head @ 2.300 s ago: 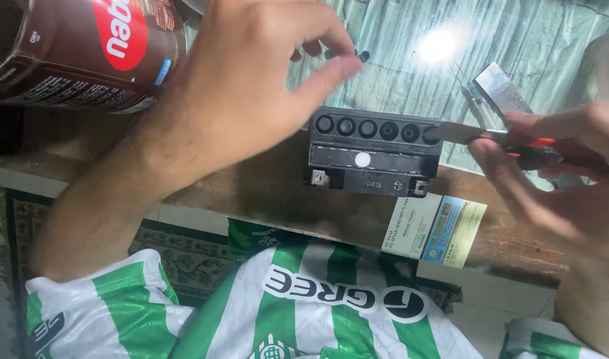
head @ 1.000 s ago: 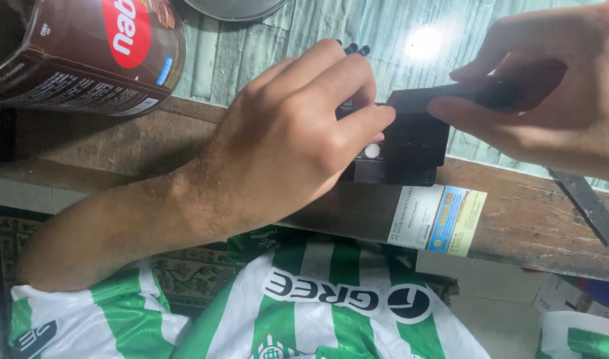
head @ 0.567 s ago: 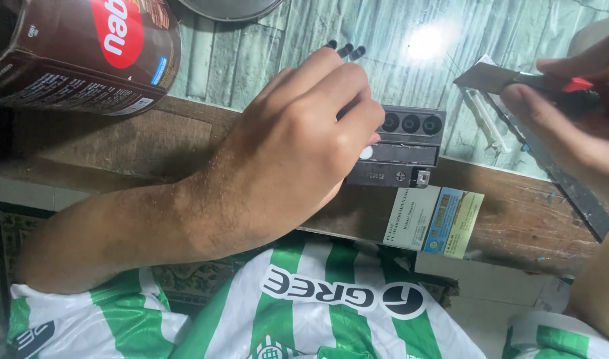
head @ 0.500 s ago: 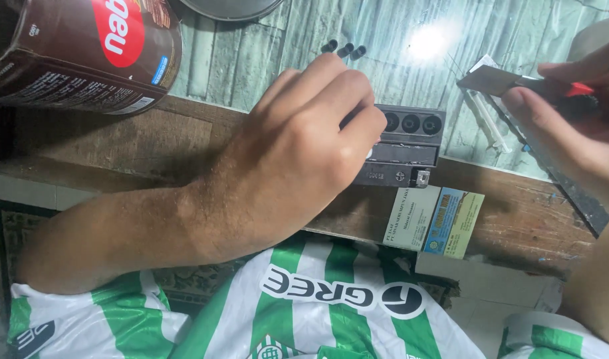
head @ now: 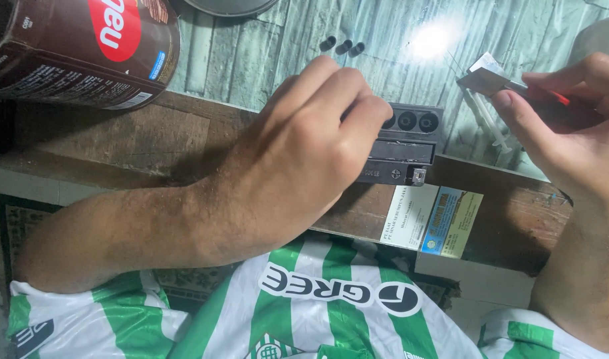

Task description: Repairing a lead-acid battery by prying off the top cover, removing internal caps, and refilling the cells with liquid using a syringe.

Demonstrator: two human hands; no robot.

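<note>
My left hand (head: pixel 298 159) lies over the black battery (head: pixel 405 143) at the table (head: pixel 151 139) edge, fingers closed on its left end, steadying it. Right hand (head: pixel 564 133), fingers pinched on a red-handled tool w/ flat metal tip (head: pixel 490 81), hovers right of it. Next, I reckon: tip to the round holes, w/ care.

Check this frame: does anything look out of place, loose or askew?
Three small black caps lie loose on the green tabletop, apart from the black battery, whose round holes sit open. Nothing looks spilled.
</note>
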